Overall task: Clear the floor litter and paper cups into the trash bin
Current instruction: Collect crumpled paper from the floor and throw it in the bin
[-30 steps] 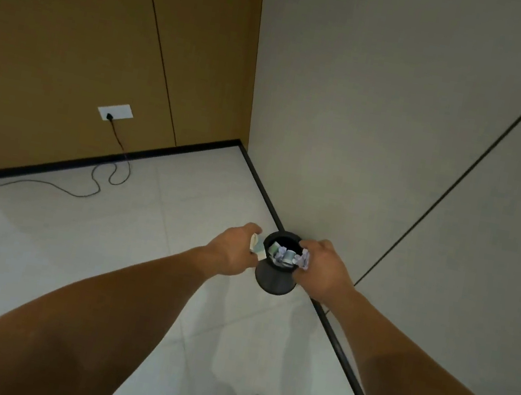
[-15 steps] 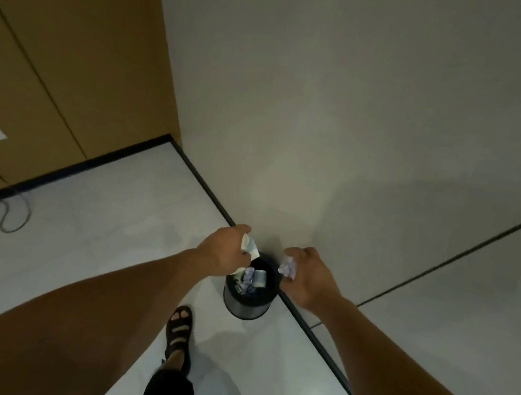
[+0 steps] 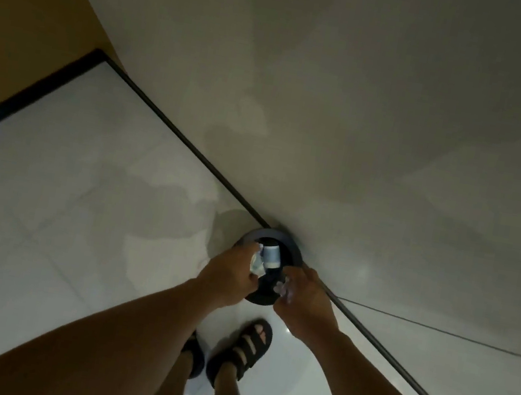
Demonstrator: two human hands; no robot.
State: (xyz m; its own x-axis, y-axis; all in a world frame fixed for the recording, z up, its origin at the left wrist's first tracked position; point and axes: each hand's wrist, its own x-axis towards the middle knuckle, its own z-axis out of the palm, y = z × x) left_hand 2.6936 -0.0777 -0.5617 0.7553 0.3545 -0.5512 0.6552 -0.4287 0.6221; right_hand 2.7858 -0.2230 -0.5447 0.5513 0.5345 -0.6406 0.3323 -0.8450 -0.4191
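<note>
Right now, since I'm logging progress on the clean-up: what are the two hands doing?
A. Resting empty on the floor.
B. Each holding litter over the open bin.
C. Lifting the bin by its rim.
B: the left hand grips a white scrap and the right hand pinches a crumpled wad, both above the trash bin.

Only 1 view, from a wide-angle camera worn on the person's head. It looks steeply down along both forearms at the floor [image 3: 62, 198], facing the grey wall [image 3: 370, 112] where it meets the tiles. The trash bin [image 3: 280, 234] at the wall's foot lies close, just below the middle, under the left hand [image 3: 232, 275] and right hand [image 3: 307, 301], each gripping crumpled paper [image 3: 255, 263]. 2 sandals [image 3: 244, 349] lie near the bottom edge.
</note>
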